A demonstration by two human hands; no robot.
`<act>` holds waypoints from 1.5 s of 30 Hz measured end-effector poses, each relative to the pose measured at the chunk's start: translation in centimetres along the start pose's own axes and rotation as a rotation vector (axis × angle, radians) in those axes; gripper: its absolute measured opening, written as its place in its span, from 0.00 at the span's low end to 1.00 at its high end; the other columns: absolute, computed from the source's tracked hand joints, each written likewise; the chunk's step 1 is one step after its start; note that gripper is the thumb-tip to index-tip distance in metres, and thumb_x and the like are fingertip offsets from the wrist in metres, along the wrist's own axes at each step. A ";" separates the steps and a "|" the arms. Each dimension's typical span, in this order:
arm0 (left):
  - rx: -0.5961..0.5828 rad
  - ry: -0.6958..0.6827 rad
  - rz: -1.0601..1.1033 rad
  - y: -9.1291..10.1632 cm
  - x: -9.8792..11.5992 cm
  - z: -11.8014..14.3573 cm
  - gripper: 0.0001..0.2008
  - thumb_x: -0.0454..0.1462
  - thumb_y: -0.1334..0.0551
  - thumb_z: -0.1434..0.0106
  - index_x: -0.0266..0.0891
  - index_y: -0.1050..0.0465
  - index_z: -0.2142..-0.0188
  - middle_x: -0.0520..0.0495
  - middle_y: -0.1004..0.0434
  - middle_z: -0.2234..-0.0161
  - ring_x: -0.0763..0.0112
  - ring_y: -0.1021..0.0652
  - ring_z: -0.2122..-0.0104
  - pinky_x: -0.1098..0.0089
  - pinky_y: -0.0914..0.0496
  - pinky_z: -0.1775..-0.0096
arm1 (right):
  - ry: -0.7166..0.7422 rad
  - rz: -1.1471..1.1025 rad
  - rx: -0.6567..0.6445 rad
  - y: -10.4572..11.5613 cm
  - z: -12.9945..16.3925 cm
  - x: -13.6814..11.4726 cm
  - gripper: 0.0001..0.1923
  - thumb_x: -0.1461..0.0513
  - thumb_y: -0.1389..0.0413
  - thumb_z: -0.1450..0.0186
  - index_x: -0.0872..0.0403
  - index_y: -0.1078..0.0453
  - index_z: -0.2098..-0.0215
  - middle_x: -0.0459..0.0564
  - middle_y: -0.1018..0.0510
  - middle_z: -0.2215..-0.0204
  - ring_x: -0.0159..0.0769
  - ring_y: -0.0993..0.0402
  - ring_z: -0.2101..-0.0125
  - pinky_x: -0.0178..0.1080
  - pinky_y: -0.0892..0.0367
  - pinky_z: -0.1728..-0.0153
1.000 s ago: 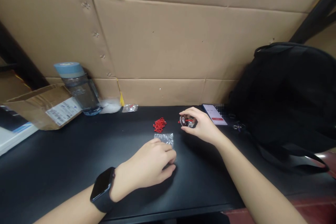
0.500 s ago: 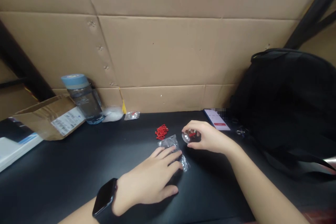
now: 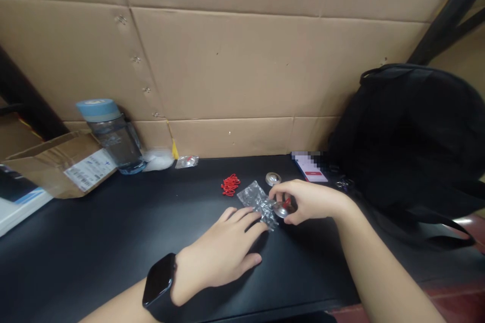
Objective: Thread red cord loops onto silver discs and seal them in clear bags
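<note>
Currently, the left hand (image 3: pixel 231 247) lies palm down above the black desk (image 3: pixel 113 232), its fingers loosely spread and its thumb held apart, with the fingertips at the near side of a crinkled, clear plastic bag (image 3: pixel 252 194); whether they press on it is hard to tell. A black smartwatch (image 3: pixel 159 280) with a dark, rectangular face sits on that wrist. The right hand (image 3: pixel 314 199) is curled partway closed, thumb below and fingers above, around a small, round, shiny silver piece (image 3: pixel 281 210) with a bit of red showing on it, held just beside the right end of the bag. A second round silver piece (image 3: pixel 273 178) rests on the desk just beyond the right hand's fingers. To the left of it, past the bag's far corner, lies a small heap of red cord loops (image 3: pixel 230 185). Farther back, near the brown cardboard wall (image 3: pixel 227 60), a flat clear packet (image 3: pixel 187 162) with a red speck lies on the left, and a phone with a lit screen (image 3: pixel 310 166) lies on the right, near a bulky black backpack (image 3: pixel 409 131).
</note>
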State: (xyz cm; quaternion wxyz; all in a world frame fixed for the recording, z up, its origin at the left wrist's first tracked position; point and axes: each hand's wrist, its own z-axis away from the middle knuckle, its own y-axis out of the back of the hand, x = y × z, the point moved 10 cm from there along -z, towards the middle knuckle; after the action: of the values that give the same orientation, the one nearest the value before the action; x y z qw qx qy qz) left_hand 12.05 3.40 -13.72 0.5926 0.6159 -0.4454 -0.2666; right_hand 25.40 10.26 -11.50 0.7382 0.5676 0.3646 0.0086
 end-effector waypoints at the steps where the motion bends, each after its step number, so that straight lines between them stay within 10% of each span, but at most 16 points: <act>1: -0.001 -0.008 0.010 -0.2 0.1 -0.1 0.25 0.45 0.40 0.31 0.48 0.37 0.36 0.43 0.36 0.34 0.51 0.36 0.35 0.50 0.38 0.39 | -0.023 -0.004 0.003 0.1 0.2 0.4 0.22 0.66 0.35 0.50 0.47 0.25 0.56 0.42 0.21 0.69 0.35 0.24 0.71 0.32 0.34 0.71; 16: 0.063 0.078 0.013 -0.7 -1.1 -0.5 0.22 0.47 0.41 0.30 0.58 0.34 0.37 0.43 0.43 0.31 0.47 0.35 0.38 0.47 0.35 0.43 | -0.199 0.330 0.075 -0.9 -0.6 0.3 0.23 0.62 0.29 0.54 0.46 0.26 0.60 0.45 0.20 0.71 0.42 0.22 0.70 0.35 0.42 0.76; 36: 0.042 0.068 0.048 -0.8 -1.4 -0.7 0.25 0.49 0.42 0.30 0.50 0.37 0.35 0.40 0.43 0.31 0.48 0.40 0.34 0.46 0.38 0.39 | 0.071 0.267 0.155 -1.0 -1.3 -2.5 0.22 0.71 0.35 0.42 0.48 0.27 0.51 0.49 0.24 0.57 0.37 0.24 0.64 0.34 0.34 0.65; 45: 0.030 0.089 0.056 -0.5 -1.5 -0.7 0.23 0.47 0.41 0.30 0.51 0.34 0.37 0.41 0.43 0.31 0.47 0.38 0.34 0.45 0.37 0.38 | -0.026 0.404 0.304 -0.2 -2.0 -1.7 0.21 0.64 0.34 0.38 0.44 0.30 0.49 0.47 0.26 0.55 0.40 0.26 0.55 0.34 0.36 0.67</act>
State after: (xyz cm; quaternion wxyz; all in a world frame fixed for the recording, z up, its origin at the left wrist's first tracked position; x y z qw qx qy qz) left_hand 12.09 4.98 -14.38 0.6096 0.6234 -0.4396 -0.2155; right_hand 22.97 11.13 -10.97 0.6322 0.7335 0.2313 0.0934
